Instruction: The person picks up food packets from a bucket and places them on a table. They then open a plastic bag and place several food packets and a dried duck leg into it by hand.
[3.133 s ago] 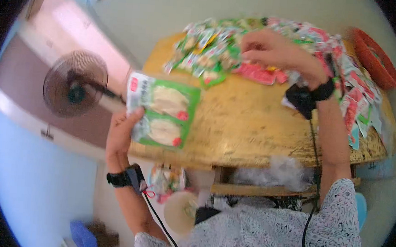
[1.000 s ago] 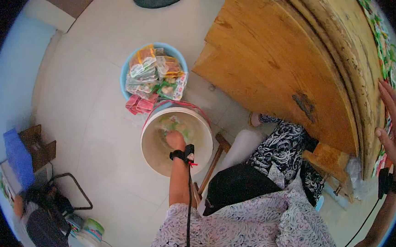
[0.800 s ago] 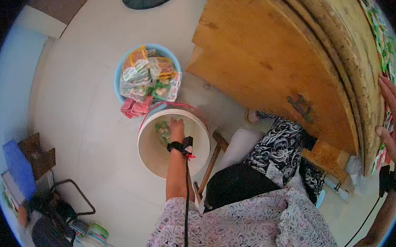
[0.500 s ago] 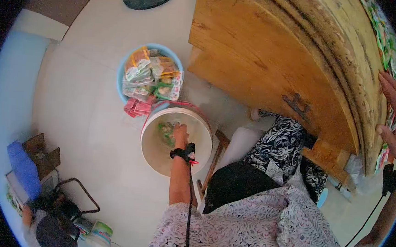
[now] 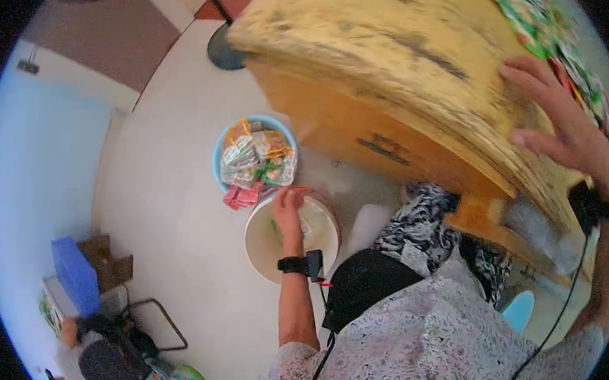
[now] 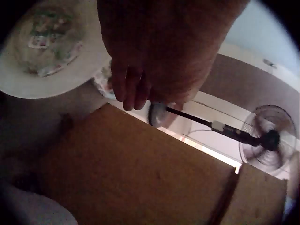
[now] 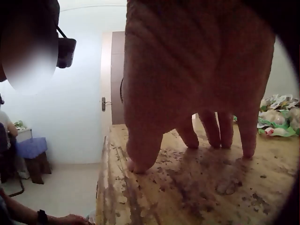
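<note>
My left hand (image 5: 289, 213) hangs over the cream bucket (image 5: 261, 257) on the floor, fingers loosely bent with nothing between them. Green-and-white food packets (image 6: 44, 40) lie inside the bucket, in the left wrist view. Over at the right, my right hand (image 5: 570, 131) rests its spread fingertips on the worn wooden table (image 5: 357, 38). The right wrist view has that thumb and those fingers standing on the tabletop, the palm raised above it. Beyond them is a heap of food packets (image 7: 276, 117).
A blue basin (image 5: 218, 163) piled with packets stands just behind the bucket, red packets (image 5: 244, 196) at its edge. A standing fan's base (image 5: 226, 47) is farther back. At lower left another person (image 5: 109, 353) sits near a blue box (image 5: 74, 276).
Earlier my left hand held a green packet above the table, then lowered it into the bucket; now it has risen from there without it. My right hand has come down onto the table.
</note>
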`<state>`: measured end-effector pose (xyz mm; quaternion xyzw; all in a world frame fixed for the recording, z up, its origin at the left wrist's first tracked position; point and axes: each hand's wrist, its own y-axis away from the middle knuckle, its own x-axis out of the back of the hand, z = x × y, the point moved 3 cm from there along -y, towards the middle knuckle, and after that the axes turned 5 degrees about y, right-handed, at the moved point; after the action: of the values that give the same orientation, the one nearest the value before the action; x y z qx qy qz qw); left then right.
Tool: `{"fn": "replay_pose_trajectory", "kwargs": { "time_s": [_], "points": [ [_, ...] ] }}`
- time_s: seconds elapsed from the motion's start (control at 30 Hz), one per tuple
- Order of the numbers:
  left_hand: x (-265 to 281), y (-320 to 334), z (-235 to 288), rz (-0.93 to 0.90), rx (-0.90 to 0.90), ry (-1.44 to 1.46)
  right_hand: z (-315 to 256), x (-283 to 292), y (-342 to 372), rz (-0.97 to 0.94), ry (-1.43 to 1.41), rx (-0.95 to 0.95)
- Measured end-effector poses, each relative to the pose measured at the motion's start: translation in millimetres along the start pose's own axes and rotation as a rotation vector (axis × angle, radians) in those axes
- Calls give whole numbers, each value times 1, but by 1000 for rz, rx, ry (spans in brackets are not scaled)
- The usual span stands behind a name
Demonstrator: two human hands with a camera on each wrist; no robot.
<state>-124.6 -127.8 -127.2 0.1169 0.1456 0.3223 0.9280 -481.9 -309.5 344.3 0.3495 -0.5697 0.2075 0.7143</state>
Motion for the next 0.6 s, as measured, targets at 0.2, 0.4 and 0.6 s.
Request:
{"fn": "replay_pose_trajectory", "kwargs": {
  "time_s": [0.2,0.4,0.6],
  "points": [
    [-63,51,133,-226,-246,-34,13,-44,9,272,-206,211],
    [-120,135,211,-464,-377,-103,12,-27,49,374,-598,113],
    [-187,208,269,-810,-654,-250,-11,-11,144,754,-361,144]
  ]
}}
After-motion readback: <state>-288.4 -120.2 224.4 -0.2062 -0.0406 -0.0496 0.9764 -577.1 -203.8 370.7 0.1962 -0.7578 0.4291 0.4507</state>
